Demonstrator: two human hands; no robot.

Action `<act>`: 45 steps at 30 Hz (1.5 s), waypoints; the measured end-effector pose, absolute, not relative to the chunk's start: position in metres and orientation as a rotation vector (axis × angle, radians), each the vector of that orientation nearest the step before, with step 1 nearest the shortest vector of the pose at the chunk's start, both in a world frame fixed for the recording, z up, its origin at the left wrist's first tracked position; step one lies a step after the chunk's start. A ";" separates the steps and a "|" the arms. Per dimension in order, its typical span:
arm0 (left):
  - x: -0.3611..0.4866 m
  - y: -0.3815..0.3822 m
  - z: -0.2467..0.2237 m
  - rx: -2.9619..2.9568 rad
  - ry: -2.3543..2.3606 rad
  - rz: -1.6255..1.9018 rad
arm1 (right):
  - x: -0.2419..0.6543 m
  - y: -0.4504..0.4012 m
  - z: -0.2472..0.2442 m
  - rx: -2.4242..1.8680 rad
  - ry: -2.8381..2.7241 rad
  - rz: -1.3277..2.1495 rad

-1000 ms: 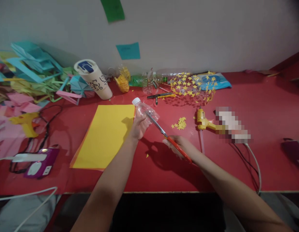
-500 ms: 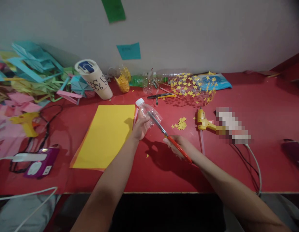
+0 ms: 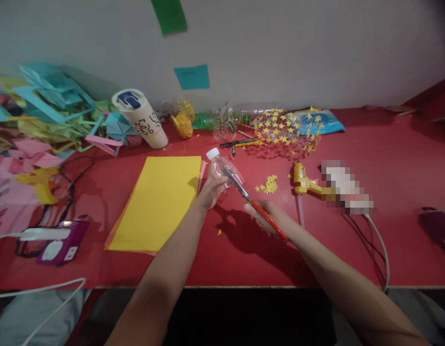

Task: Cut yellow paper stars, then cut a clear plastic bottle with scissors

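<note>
My left hand (image 3: pixel 212 188) is closed around a clear plastic bottle piece (image 3: pixel 236 174) with a white cap, tilted with its cap toward the wall. In my right hand (image 3: pixel 262 216) is a pair of scissors (image 3: pixel 268 219) with red handles. Their blades lie against the clear plastic; whether they bite into it I cannot tell. A small pile of yellow paper stars (image 3: pixel 269 184) lies on the red table (image 3: pixel 244 269), to the right of the blades.
Yellow sheets (image 3: pixel 159 202) lie left of my hands. On the right are a yellow glue gun (image 3: pixel 302 179) and a blurred-out device. A white tumbler (image 3: pixel 145 122), a star-covered clear form (image 3: pixel 285 129) and folded paper (image 3: pixel 56 101) line the back. A purple power strip (image 3: pixel 62 242) sits far left.
The bottle piece and the scissors have shifted slightly to the right together, both still held. Everything else on the table stays where it was.
</note>
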State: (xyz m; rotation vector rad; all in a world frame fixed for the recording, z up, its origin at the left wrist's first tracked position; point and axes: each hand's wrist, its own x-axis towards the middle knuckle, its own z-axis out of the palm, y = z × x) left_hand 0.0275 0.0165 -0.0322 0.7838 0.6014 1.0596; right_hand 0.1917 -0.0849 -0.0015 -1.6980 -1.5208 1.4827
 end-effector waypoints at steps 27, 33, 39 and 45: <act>0.029 0.018 -0.040 0.916 0.627 0.962 | 0.189 -0.084 0.004 -1.774 -1.401 1.497; 0.029 0.019 -0.041 0.961 0.614 0.949 | 0.188 -0.083 0.009 -1.816 -1.402 1.499; 0.028 0.018 -0.038 0.992 0.628 0.949 | 0.188 -0.083 0.009 -1.801 -1.353 1.541; 0.030 0.017 -0.036 1.000 0.641 0.908 | 0.191 -0.083 0.007 -1.781 -1.401 1.522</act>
